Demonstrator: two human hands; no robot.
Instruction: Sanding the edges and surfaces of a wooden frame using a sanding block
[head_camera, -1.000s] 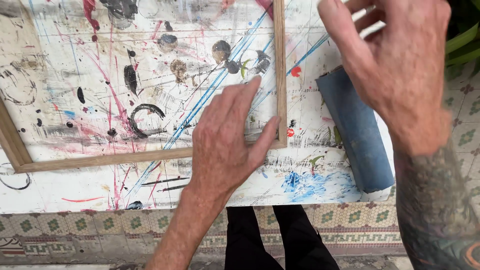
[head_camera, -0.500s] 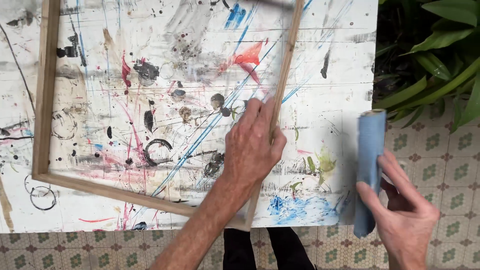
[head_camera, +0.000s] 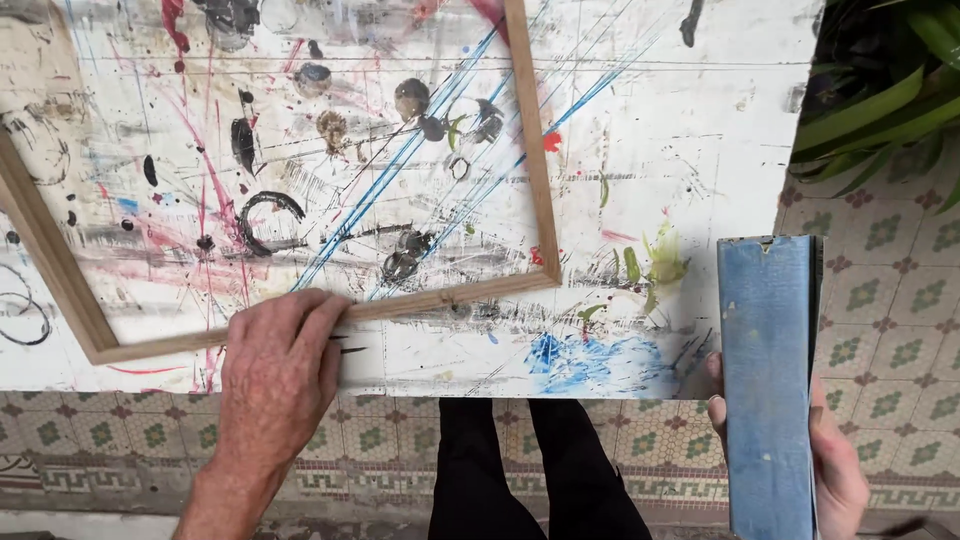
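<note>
A thin wooden frame (head_camera: 535, 150) lies flat on a white table (head_camera: 690, 130) streaked with paint marks. My left hand (head_camera: 275, 375) rests on the frame's near rail, fingers pressed over the wood close to the table's front edge. My right hand (head_camera: 835, 465) grips a long blue block (head_camera: 768, 390) from underneath, holding it upright off the table's right corner, over the floor. Only the edges of that hand show behind the block.
Green leaves (head_camera: 880, 90) of a plant stand beyond the table's right edge. Patterned floor tiles (head_camera: 890, 260) run under and beside the table. My dark trouser legs (head_camera: 540, 470) show below the front edge.
My left hand slid from the frame's right corner leftward along its near rail. My right hand brought the blue block lower and nearer, off the table corner. The frame has turned somewhat.
</note>
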